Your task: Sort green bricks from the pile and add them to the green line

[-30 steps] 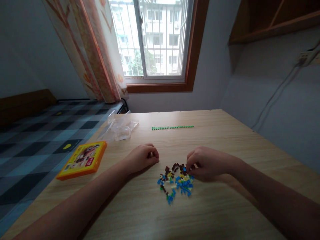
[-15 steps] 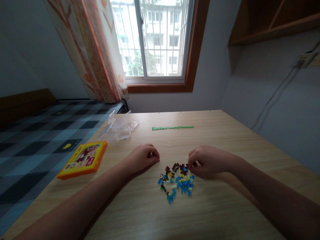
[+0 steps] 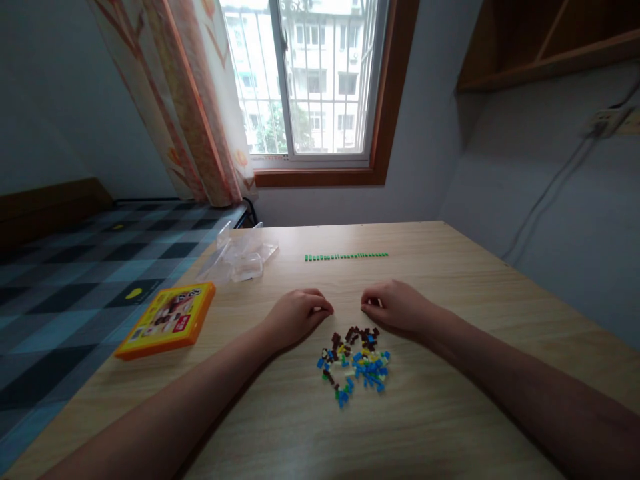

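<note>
A small heap of tiny bricks [image 3: 353, 363], brown, blue, yellow, green and white, lies on the wooden table [image 3: 450, 413]. My left hand [image 3: 300, 315] rests on the table just left of and behind the heap, fingers curled in a loose fist. My right hand [image 3: 395, 308] lies just behind the heap's right side, fingers pinched together; whatever it holds is too small to make out. The two hands sit a short gap apart. Farther back, a straight row of green bricks [image 3: 346, 256] lies across the table.
An orange and yellow box [image 3: 167, 319] lies near the table's left edge. Clear plastic packaging [image 3: 239, 257] sits at the back left. A checked bed cover [image 3: 75, 267] is to the left, a window and curtain behind, a wall on the right.
My right hand has lifted off the heap's back edge and moved back and left, towards my left hand. My left hand has shifted slightly to the right and back.
</note>
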`<state>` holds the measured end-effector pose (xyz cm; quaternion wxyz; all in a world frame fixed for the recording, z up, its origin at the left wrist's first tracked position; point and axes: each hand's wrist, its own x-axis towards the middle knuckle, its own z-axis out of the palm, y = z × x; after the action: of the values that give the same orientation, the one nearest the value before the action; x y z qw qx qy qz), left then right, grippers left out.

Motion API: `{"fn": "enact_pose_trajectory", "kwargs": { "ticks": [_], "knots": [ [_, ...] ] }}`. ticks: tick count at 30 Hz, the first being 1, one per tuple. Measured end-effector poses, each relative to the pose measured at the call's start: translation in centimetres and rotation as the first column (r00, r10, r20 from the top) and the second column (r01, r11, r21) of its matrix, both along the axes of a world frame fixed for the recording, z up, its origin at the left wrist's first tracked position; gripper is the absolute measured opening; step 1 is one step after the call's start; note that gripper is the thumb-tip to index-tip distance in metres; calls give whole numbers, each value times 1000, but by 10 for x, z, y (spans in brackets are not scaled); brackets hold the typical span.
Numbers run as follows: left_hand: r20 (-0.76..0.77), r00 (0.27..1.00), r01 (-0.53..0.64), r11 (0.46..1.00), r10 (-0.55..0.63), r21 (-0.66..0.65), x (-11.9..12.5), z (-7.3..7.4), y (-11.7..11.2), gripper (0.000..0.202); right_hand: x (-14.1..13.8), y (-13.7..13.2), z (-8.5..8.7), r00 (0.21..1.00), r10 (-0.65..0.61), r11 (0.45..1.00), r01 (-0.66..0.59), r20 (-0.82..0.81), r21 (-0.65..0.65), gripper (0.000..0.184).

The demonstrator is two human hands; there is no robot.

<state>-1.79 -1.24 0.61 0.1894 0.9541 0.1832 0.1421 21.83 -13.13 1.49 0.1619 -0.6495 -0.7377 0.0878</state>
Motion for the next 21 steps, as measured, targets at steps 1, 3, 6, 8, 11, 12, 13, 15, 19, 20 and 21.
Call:
{"fn": "enact_pose_trajectory", "kwargs": {
  "ticks": [1,3,6,8,11,12,13,15,19,20,21],
  "knots": [
    [8,1000,7,1000,-7,8,2,0,-1,18,-7,2,-3,1000,-5,1000,5,-22,18,18],
    [24,1000,10,1000,-11,24,4,0,-3,19,-17,6,-8,998,-7,999,10,-68,41,19],
    [47,998,-34,998,31,60,1,0,-4,18,-21,7,-14,988,-20,996,32,-150,83,19],
    [58,997,-56,994,51,96,-3,-1,-3,15,-18,6,-18,978,-6,991,33,-209,129,19],
    [55,998,-35,988,27,151,-9,-2,0,14,-10,3,-23,969,73,979,-23,-238,205,19],
    [49,999,-21,986,13,166,-10,-2,0,15,-7,2,-24,968,98,974,-45,-231,222,19],
    [41,999,-6,984,-2,179,-11,-2,1,16,-5,1,-25,969,114,970,-62,-220,234,19],
    [27,999,28,979,-34,201,-12,-2,1,19,-3,1,-25,972,135,968,-87,-194,237,20],
    [10,998,62,973,-66,222,-12,0,-1,23,-2,0,-25,974,166,965,-127,-155,230,20],
    [6,998,63,973,-66,223,-11,0,-1,23,-2,0,-25,974,176,962,-139,-146,235,20],
    [2,998,65,972,-67,224,-11,0,-1,24,-2,1,-25,973,187,959,-151,-136,240,20]
  ]
}}
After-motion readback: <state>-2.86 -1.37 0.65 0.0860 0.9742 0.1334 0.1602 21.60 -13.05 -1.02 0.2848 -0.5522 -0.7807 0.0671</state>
